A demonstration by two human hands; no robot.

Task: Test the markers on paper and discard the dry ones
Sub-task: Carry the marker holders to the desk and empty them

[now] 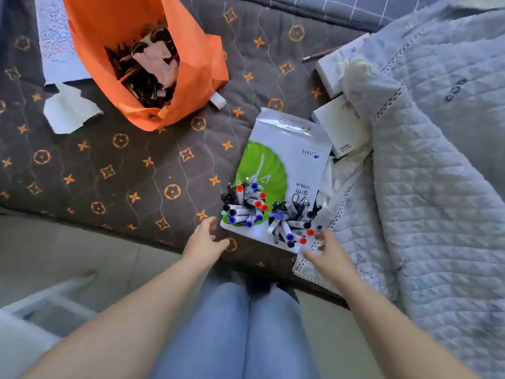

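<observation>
Two bundles of markers with red, blue and black caps, a left bundle point(244, 206) and a right bundle point(293, 224), lie on a white-and-green pack of paper point(289, 149) on the dark patterned bed cover. My left hand point(205, 242) hovers just left of the pack's near corner, fingers loosely spread, holding nothing. My right hand point(326, 254) reaches at the right bundle's near edge with fingers spread and blurred; nothing is gripped. An orange bag point(191, 64) full of dark discarded items stands at the back left.
A scribbled sheet point(54, 36) and torn paper point(69, 110) lie at the far left. White boxes point(336, 127) and a small eraser-like block point(218, 100) sit behind the pack. A pale quilt point(437, 173) covers the right side. My knees point(246, 324) are below.
</observation>
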